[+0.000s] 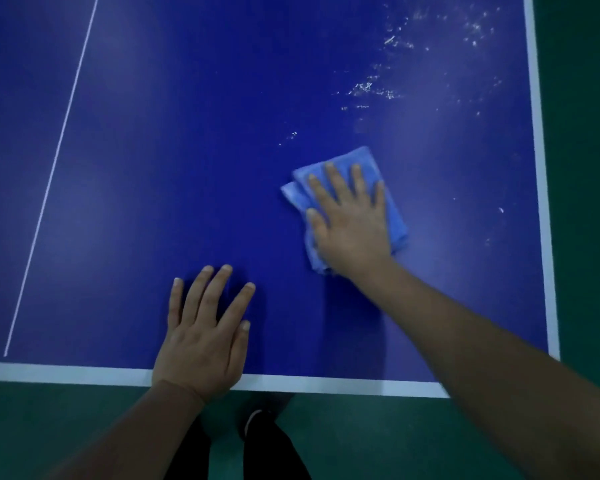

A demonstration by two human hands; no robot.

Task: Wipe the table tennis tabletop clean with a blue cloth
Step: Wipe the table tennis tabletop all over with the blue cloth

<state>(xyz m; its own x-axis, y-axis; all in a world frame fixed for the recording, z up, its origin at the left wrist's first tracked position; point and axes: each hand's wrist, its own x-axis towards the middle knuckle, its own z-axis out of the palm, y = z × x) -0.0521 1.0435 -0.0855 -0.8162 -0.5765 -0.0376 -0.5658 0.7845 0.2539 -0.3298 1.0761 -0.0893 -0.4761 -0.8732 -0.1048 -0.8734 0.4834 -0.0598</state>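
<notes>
The right hand (352, 223) lies flat on the folded blue cloth (378, 168), fingers (333, 178) straight and slightly spread — the cloth shows beyond the fingertips and at both sides. It sits on the blue desk (187, 133) (a table tennis top), near white smears (371, 88). The left hand (205, 337) rests flat near the white end line (66, 372), fingers spread.
</notes>
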